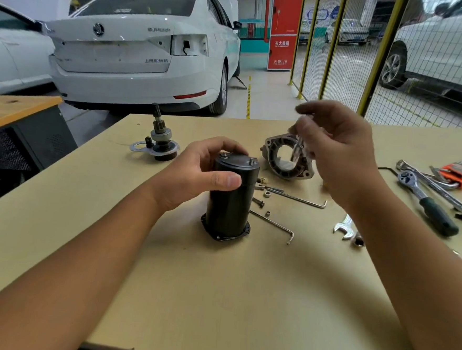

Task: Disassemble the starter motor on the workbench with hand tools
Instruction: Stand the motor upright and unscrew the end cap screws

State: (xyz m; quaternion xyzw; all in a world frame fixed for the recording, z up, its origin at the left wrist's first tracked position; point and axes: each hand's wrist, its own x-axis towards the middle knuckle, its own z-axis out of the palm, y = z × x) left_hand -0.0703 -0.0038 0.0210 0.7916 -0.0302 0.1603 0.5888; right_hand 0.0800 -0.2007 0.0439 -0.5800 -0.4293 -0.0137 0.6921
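Note:
A black starter motor body (229, 204) stands upright on the workbench (216, 296). My left hand (197, 169) grips its upper part, fingers over the end cap and thumb on the side. Raised to the right of it, my right hand (335, 152) pinches a thin, blurred metal tool (297, 148), which hangs down in front of the aluminium nose housing (287, 161). The pinion drive with its plate (159, 142) stands at the back left.
Two hex keys (299, 199) (274, 224), loose bolts and nuts (261, 194) lie right of the motor. A spanner (343, 227), a ratchet (424, 204) and an orange hex key set (455, 174) lie further right. Cars and a yellow mesh fence stand beyond the bench.

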